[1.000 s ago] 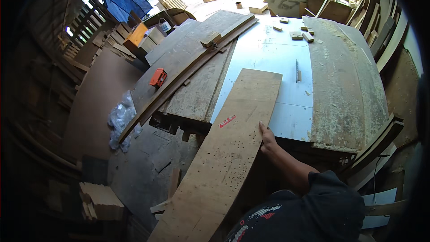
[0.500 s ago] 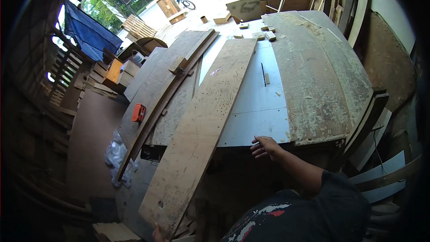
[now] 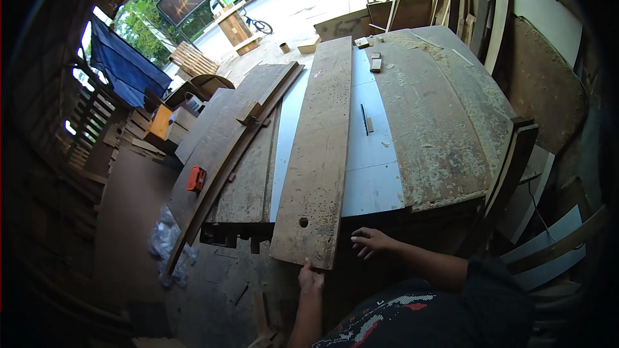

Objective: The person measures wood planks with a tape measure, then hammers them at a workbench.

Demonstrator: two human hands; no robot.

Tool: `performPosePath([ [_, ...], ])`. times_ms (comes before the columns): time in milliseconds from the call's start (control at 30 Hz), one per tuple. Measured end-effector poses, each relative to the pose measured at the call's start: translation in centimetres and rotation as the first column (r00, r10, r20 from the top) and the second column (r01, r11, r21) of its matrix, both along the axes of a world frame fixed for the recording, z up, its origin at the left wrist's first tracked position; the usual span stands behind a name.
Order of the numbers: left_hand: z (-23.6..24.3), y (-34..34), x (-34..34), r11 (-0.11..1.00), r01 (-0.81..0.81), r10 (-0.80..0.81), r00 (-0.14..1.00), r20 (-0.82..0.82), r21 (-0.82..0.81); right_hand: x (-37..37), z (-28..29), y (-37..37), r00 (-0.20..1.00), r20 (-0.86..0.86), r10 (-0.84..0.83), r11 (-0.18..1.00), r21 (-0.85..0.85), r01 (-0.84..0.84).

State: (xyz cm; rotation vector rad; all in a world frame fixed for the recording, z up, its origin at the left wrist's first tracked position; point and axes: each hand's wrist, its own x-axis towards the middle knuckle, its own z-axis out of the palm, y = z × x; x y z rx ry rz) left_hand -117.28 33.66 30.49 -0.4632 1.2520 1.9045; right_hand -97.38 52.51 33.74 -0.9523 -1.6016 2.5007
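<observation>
Your left hand [image 3: 311,278] grips the near end of the long, weathered brown wooden plank [image 3: 320,148], fingers curled around its edge close to the near right corner. The plank lies flat along the pale blue-white saw table [image 3: 374,154], running from the far edge to past the near edge, where its holed end overhangs. Your right hand [image 3: 369,242] hangs just beside that end, below the table's near edge, fingers loosely spread and holding nothing. A thin dark slot [image 3: 363,119] sits in the table just right of the plank. Left of the plank, grey worn boards [image 3: 242,148] lie stacked, with a small orange tool [image 3: 196,179] on their left edge.
</observation>
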Motion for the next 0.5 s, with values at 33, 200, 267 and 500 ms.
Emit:
performPosePath([
  [33, 0.1, -0.2, 1.2, 0.999, 0.034, -0.035, 0.999, 0.033, 0.026, -0.5, 0.3, -0.3, 1.000, 0.004, 0.019, 0.996, 0.092, -0.020],
  [200, -1.5, -1.8, 5.4, 0.989, 0.150, -0.150, 0.989, 0.007, -0.012, -1.2, 0.0, -4.5, 0.999, -0.050, 0.010, 0.766, 0.642, 0.025],
  [267, -1.4, -2.3, 7.3, 0.991, 0.137, -0.137, 0.990, -0.013, -0.012, -0.8, -1.4, -6.0, 0.999, -0.038, -0.029, 0.765, 0.642, 0.047],
  [500, -2.7, -3.1, 7.8, 0.982, 0.186, -0.186, 0.982, 0.024, -0.007, -0.6, -2.2, -7.0, 0.981, -0.108, -0.164, 0.774, 0.603, 0.196],
])
